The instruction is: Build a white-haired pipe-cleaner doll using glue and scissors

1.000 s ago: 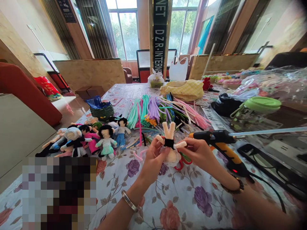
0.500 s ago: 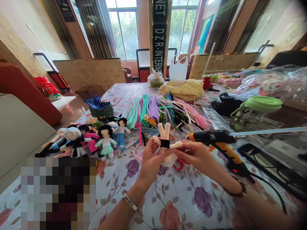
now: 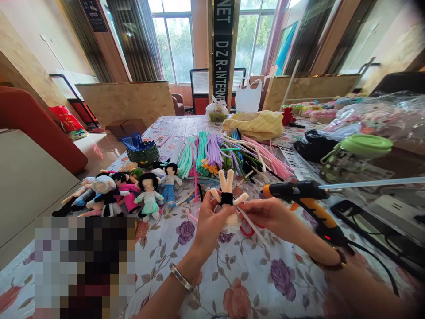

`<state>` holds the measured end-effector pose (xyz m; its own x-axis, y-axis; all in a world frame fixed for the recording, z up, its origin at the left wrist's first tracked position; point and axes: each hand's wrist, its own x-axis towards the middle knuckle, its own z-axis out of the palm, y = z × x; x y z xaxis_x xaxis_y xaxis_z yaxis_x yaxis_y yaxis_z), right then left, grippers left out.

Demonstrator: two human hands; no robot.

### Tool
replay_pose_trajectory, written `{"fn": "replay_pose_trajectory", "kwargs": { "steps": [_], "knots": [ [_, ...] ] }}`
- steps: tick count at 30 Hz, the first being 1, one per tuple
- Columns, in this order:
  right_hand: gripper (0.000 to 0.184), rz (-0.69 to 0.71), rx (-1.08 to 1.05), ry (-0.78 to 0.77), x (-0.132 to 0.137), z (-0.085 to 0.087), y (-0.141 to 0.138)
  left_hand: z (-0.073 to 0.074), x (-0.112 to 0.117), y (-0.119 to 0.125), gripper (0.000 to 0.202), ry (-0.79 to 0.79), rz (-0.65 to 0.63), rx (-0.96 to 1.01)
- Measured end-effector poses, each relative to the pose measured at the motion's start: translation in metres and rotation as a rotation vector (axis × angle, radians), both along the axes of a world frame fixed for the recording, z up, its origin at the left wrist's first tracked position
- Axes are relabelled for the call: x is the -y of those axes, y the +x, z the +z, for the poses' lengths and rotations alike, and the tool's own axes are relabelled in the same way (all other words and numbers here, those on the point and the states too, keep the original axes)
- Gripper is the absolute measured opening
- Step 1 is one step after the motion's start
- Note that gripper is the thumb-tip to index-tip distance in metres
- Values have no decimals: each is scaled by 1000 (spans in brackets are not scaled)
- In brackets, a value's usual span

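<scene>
A cream pipe-cleaner doll [image 3: 227, 198] with a black band round its middle is held upside down, its two legs pointing up and its arms out to the sides. My left hand [image 3: 209, 223] is closed round its body from the left. The fingers of my right hand [image 3: 270, 215] pinch a thin white strip, probably a pipe cleaner [image 3: 255, 228], which lies against the doll's side and slants down to the right. Behind the strip, red looped handles [image 3: 247, 231] show in part on the flowered tablecloth [image 3: 252, 274].
A black and orange glue gun [image 3: 312, 206] lies to the right, its cord trailing forward. Bundles of coloured pipe cleaners [image 3: 214, 153] lie behind my hands. Several finished dolls [image 3: 148, 197] are heaped at left, by stacked dark baskets [image 3: 143, 155]. A green-lidded jar [image 3: 361, 150] stands at right.
The white strip now stretches out from the doll beneath my right hand, where it did not show before. My left hand keeps hold of the doll, and the view has shifted slightly.
</scene>
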<state>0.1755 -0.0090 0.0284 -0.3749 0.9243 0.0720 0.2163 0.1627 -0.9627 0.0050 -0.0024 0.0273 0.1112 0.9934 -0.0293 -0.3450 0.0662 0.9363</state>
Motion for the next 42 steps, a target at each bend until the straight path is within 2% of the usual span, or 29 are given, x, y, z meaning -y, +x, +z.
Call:
{"fn": "replay_pose_trajectory", "kwargs": {
  "steps": [2,5,8,12,14,16,20,25,34,37,42],
  "knots": [
    [24,-71,47,120,0,-4,-2,0,-1,0,33,2,1,-5],
    [17,-119,194,415,1,-6,-4,-2,-2,-1,30,9,-14,-13],
    [22,-99,307,726,2,-5,-3,-4,-3,-1,30,-2,-56,12],
    [25,11,410,1098,2,-3,3,-5,-2,-1,29,9,-88,-9],
    [23,27,486,1209,1,-2,7,-5,-1,-1,27,1,-125,-37],
    [20,-9,548,1252,-1,-1,10,-4,0,-1,27,-6,-153,-73],
    [18,-16,580,1277,-3,-1,11,-4,2,-2,26,50,-156,-186],
    [17,-17,468,1162,-5,-2,6,-6,0,-3,26,122,-130,-298],
    [16,-37,302,1023,-4,-4,2,2,1,-3,26,63,-106,-303],
    [11,-130,298,882,-2,-3,-1,2,1,-3,27,58,-113,-280],
    [11,-228,284,470,0,1,-3,-2,2,-2,27,34,-182,-246]
  ]
}}
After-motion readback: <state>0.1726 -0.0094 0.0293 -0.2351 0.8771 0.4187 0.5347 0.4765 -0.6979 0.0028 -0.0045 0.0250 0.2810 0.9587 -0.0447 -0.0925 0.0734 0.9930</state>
